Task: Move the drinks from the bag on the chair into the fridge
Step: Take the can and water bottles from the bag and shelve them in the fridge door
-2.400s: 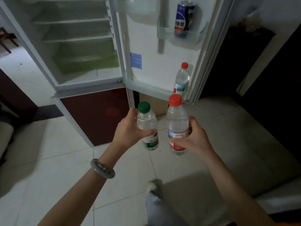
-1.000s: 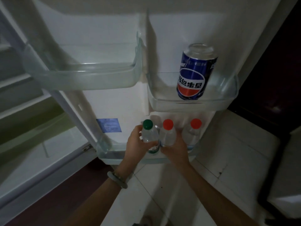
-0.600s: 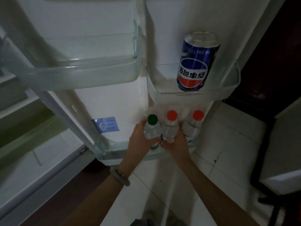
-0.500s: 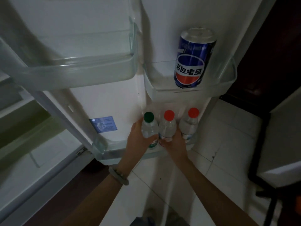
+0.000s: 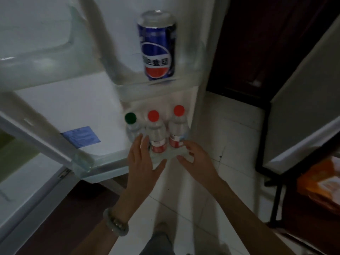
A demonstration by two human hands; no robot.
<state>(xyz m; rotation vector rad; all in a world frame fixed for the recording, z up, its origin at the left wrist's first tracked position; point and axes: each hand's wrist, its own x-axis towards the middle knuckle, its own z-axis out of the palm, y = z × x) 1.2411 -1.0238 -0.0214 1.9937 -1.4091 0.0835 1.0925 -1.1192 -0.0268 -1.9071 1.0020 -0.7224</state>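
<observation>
Three water bottles stand side by side in the bottom shelf (image 5: 103, 162) of the open fridge door: a green-capped bottle (image 5: 132, 126) on the left, a red-capped bottle (image 5: 156, 133) in the middle, another red-capped bottle (image 5: 177, 126) on the right. My left hand (image 5: 141, 161) is open just in front of the green-capped bottle, fingers spread, holding nothing. My right hand (image 5: 195, 159) is open in front of the right bottle, also empty. A blue cola can (image 5: 157, 46) stands in the door shelf above.
The fridge interior lies to the left, its dark red lower door (image 5: 73, 218) below. An orange bag (image 5: 320, 181) sits on a dark chair (image 5: 276, 199) at the right edge. White floor tiles (image 5: 230, 137) lie beneath the door. A clear upper door shelf (image 5: 46, 57) is at top left.
Both hands have let go of the green-capped and red-capped bottles, which now stand in the bottom door shelf. The hands have drawn back slightly and opened. The view has shifted right.
</observation>
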